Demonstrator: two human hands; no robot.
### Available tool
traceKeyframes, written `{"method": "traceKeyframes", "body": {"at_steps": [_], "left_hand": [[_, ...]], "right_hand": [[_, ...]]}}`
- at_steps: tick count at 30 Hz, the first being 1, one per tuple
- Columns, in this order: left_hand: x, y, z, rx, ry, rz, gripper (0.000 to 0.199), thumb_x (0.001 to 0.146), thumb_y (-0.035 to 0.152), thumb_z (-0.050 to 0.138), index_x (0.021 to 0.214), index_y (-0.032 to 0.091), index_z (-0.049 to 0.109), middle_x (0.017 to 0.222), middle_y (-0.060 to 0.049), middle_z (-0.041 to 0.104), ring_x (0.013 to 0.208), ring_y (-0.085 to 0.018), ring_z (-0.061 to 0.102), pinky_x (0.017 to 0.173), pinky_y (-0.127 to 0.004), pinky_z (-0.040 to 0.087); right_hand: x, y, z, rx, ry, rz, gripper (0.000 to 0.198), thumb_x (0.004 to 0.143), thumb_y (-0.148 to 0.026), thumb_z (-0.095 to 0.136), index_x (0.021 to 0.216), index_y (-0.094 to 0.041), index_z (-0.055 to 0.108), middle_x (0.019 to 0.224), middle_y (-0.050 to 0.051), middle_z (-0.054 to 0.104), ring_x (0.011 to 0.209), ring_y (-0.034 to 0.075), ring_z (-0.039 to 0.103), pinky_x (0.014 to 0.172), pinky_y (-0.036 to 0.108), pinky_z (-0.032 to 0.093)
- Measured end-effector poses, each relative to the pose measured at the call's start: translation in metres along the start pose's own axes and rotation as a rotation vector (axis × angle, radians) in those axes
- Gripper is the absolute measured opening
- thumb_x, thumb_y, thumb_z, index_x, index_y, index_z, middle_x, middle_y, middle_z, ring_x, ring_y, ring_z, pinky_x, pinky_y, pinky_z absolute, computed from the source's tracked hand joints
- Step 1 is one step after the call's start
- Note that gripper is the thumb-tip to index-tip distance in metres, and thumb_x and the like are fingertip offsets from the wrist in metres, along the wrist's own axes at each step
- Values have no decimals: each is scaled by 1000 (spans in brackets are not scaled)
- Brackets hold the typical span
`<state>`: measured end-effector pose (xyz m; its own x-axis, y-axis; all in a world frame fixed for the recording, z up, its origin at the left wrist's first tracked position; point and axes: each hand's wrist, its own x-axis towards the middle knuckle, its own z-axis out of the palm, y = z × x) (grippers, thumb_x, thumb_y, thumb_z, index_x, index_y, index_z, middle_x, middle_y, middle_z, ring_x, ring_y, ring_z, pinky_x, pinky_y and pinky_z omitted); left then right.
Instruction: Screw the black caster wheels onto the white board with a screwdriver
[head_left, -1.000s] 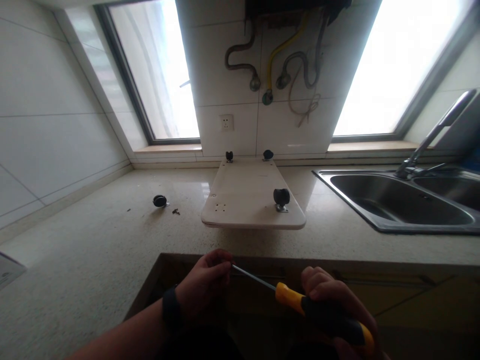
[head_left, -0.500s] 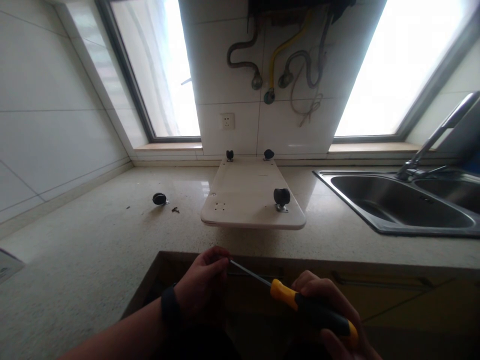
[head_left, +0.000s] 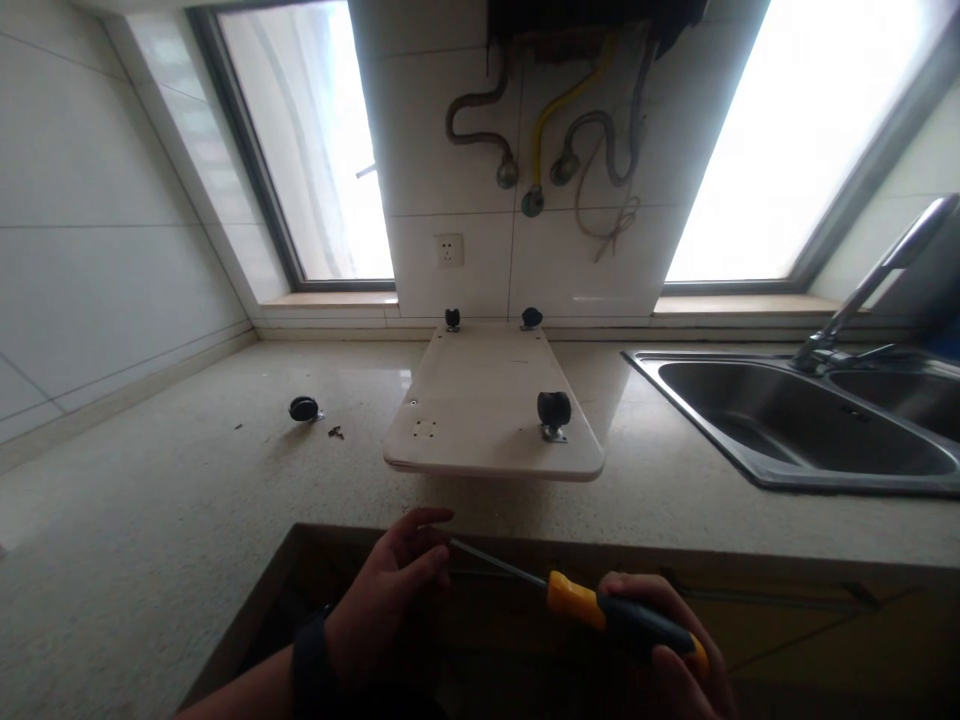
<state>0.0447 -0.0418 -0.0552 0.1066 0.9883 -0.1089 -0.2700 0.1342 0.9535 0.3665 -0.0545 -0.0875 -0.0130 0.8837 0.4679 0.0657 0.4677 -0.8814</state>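
Note:
My right hand (head_left: 667, 640) is wrapped around the yellow and black handle of a screwdriver (head_left: 615, 612), whose metal shaft points left. Close to the shaft's tip is my left hand (head_left: 405, 560), its index finger and thumb apart; whether it touches the tip I cannot tell. Beyond both hands a white board (head_left: 480, 400) lies on the counter. One caster (head_left: 553, 412) stands on its near right corner, and two smaller-looking casters (head_left: 452, 319) are at its far end. The near left corner shows bare screw holes (head_left: 425, 428).
A loose caster (head_left: 304, 409) lies on the stone counter (head_left: 225, 520) left of the board, with a little heap of screws (head_left: 336, 433) beside it. To the right is a steel sink (head_left: 757, 480) with a faucet (head_left: 862, 290). Cabinet fronts (head_left: 810, 610) sit below the counter edge.
My left fingers have spread from a pinch at the screwdriver's tip. The screwdriver has shifted slightly down in view, still in my right hand. The view has tilted a little.

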Motion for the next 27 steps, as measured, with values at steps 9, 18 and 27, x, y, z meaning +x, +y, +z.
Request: {"method": "traceKeyframes", "body": {"at_steps": [9, 18, 27], "left_hand": [[9, 45, 26, 621, -44, 414, 31, 105, 32, 44, 87, 19, 65, 77, -4, 67, 69, -15, 61, 62, -27, 50], [54, 93, 51, 1626, -233, 1087, 52, 93, 16, 58, 145, 14, 50, 150, -14, 56, 137, -30, 52, 106, -49, 52], [66, 74, 38, 1675, -239, 1121, 50, 98, 5, 48, 147, 15, 48, 147, -11, 61, 133, -26, 59, 106, -48, 56]], "right_hand": [[42, -25, -37, 411, 383, 160, 36, 80, -56, 65, 95, -25, 76, 87, 9, 76, 78, 28, 75, 64, 34, 64], [94, -62, -68, 378, 813, 142, 27, 84, -46, 53, 80, -29, 75, 75, 6, 64, 68, 28, 65, 62, 51, 56], [134, -77, -84, 109, 605, -182, 23, 81, -37, 55, 75, -22, 72, 69, 5, 65, 53, 25, 63, 44, 42, 51]]}}
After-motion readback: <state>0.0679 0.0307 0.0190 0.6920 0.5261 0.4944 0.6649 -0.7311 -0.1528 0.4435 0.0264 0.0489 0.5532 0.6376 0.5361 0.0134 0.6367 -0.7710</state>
